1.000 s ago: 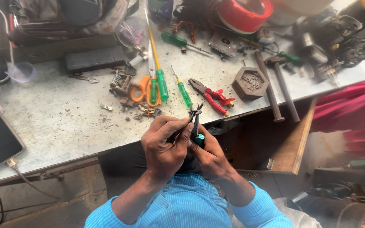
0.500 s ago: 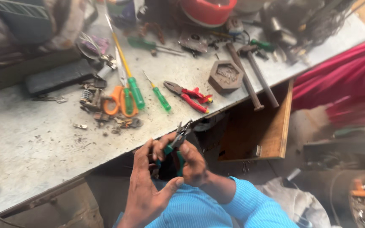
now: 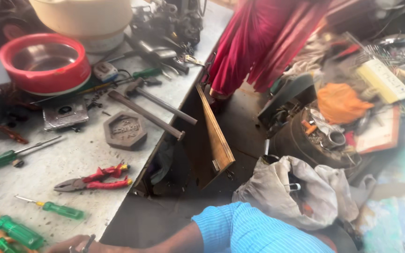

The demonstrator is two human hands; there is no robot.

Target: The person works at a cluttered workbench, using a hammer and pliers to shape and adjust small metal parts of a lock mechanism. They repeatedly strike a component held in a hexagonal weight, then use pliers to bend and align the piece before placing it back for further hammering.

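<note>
The head has turned right since a moment ago, so the work has slid to the bottom edge. One hand (image 3: 73,244) still pinches a small metal tool (image 3: 88,242) beside the tabletop (image 3: 71,154); the other hand is out of view

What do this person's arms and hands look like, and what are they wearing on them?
Only one arm shows, along the bottom edge. Its forearm is bare, with no glove, watch or bracelet in view. Above the elbow sits a short sleeve of bright blue cloth with fine, paler pinstripes. The hand is bare too and mostly cut off by the frame. The other arm is out of view.
</note>
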